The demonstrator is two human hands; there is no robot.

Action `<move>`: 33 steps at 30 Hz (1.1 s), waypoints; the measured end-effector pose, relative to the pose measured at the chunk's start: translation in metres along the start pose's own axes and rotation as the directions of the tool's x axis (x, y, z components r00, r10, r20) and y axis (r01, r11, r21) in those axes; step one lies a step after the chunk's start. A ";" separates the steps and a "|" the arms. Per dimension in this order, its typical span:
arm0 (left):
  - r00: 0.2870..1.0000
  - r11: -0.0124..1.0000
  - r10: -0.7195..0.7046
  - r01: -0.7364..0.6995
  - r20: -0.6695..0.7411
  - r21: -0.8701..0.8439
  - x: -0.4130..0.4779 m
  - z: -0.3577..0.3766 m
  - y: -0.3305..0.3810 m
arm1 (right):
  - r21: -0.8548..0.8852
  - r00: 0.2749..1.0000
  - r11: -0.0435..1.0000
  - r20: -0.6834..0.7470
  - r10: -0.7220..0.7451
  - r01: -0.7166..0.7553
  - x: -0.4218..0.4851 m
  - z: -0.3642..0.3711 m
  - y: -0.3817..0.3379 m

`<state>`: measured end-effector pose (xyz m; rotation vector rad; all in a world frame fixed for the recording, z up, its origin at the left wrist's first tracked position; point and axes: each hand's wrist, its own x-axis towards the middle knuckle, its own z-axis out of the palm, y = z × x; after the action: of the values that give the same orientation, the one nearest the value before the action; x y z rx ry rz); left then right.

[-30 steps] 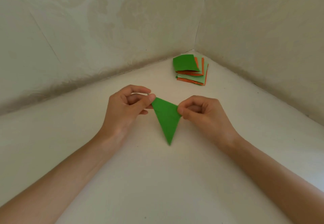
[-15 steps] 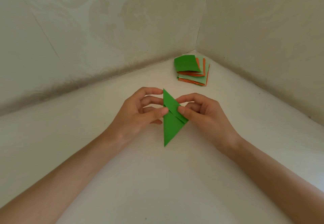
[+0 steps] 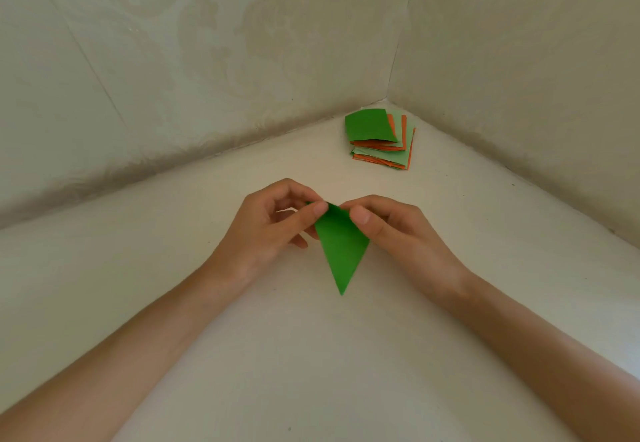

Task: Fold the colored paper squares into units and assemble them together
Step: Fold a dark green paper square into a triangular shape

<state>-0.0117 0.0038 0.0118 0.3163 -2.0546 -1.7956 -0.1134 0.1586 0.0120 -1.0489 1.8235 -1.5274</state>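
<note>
Green folded paper triangle (image 3: 341, 251) sat mid-frame, point down, top edge pinched by left hand (image 3: 268, 233) and right hand (image 3: 398, 233), thumbs against curled fingers. Stack of green and orange squares (image 3: 381, 140) lay upper right, in corner.

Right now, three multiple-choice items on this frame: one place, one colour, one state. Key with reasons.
1. Where is the paper stack? A) far corner by the walls B) by an elbow C) under a wrist
2. Colour of the folded triangle? A) orange B) green C) blue
3. How is it held? A) lying untouched B) one hand only C) left hand and right hand pinch it
Key: A, it sits where the walls meet; B, green all over; C, both pinch its top edge.
</note>
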 end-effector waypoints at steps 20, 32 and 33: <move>0.986 0.990 0.143 -0.143 0.081 -0.006 -0.003 0.002 -0.002 | 0.411 0.974 0.902 -0.114 0.197 -0.134 0.003 -0.004 -0.002; 0.998 0.989 0.059 -0.053 0.037 -0.138 -0.002 -0.002 0.000 | 0.286 0.983 0.956 -0.147 0.111 -0.066 0.004 -0.004 0.002; 0.999 0.989 0.038 -0.033 0.032 -0.144 -0.001 -0.003 0.000 | 0.270 0.986 0.962 -0.142 0.089 -0.047 0.004 -0.005 0.002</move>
<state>-0.0093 0.0014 0.0120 0.2074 -1.9279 -1.9272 -0.1197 0.1580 0.0116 -0.7525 1.6729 -1.7934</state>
